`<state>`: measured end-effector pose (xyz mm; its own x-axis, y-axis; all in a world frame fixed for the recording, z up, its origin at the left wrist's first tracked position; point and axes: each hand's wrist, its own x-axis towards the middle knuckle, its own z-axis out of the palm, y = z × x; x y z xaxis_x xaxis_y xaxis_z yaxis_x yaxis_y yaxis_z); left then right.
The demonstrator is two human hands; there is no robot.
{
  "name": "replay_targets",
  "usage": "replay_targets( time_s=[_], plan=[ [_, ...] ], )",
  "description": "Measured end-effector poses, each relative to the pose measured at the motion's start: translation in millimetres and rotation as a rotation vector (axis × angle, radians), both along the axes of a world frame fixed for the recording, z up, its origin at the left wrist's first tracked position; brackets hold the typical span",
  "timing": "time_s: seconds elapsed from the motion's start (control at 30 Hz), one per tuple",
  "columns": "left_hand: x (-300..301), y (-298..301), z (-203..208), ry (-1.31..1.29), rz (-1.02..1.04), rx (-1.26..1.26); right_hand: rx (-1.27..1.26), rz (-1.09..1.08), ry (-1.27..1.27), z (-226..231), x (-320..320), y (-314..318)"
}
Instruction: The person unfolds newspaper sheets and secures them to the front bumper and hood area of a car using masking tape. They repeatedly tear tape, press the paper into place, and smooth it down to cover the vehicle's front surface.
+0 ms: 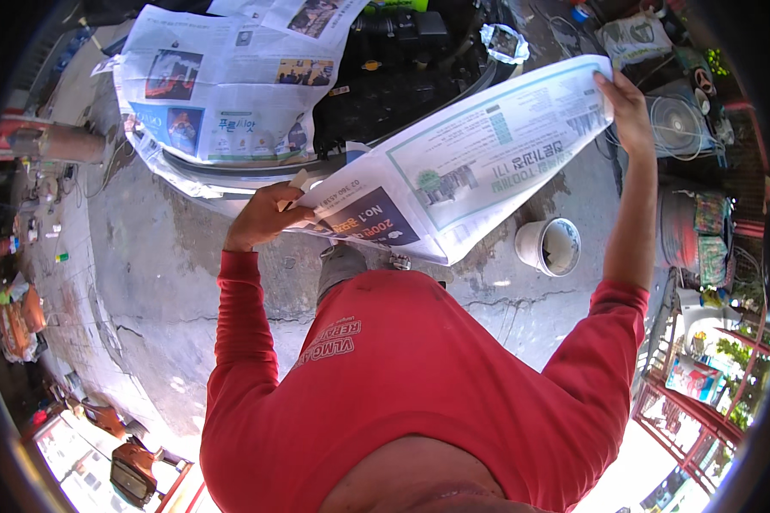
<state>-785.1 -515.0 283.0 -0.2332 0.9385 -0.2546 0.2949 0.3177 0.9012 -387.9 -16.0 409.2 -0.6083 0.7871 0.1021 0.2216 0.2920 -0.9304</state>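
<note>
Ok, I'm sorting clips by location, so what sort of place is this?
Probably a vehicle repair workshop: there's an exposed engine bay, newspaper draped alongside it, and a cracked grey floor with a bucket on it.

Between your left fingers (287,195) and right fingers (616,92) you hold a sheet of newspaper (479,175), thin, matt paper with soft creases. Beyond your left fingers, more newspaper pages (239,81) look equally matt and wrinkled. Past them to the right, dark engine parts (415,34) look like dull plastic. Nearer you than your right fingers, the bucket (532,248) looks like smooth plastic; beneath both hands, the floor (167,248) is rough, cracked concrete. Your red shirt (411,359) is matt cloth.
</note>
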Motion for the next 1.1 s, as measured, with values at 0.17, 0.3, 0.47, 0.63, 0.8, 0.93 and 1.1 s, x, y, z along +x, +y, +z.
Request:
replay_targets(
  time_s=[0.17,0.3,0.47,0.63,0.8,0.93,1.1],
  plan=[
    [-36.7,-49.9,-25.6,-0.042,0.146,-0.090,0.046,0.138,0.044,-12.6,-102.7,3.7],
    [-58.5,-79.7,-52.6,0.235,0.279,-0.063,0.121,0.205,0.110,1.1,-190.7,-49.3],
    [-47.3,-105.6,-27.4,0.064,0.534,0.481,0.351,0.354,0.226,0.0,-273.6,-225.5],
    [-40.0,-116.2,41.1,-0.315,0.405,0.724,0.373,0.706,0.173,4.2,-322.2,-379.7],
    [-68.1,-137.6,76.9,-0.082,0.348,0.612,0.415,0.772,0.093,4.7,-369.0,-431.6],
    [-84.0,-144.1,68.0,0.243,0.295,0.618,0.580,0.734,0.255,-7.3,-396.7,-443.9],
    [-102.9,-156.5,53.6,-0.248,0.461,0.594,0.567,0.846,0.240,-15.4,-407.5,-432.6]
  ],
)
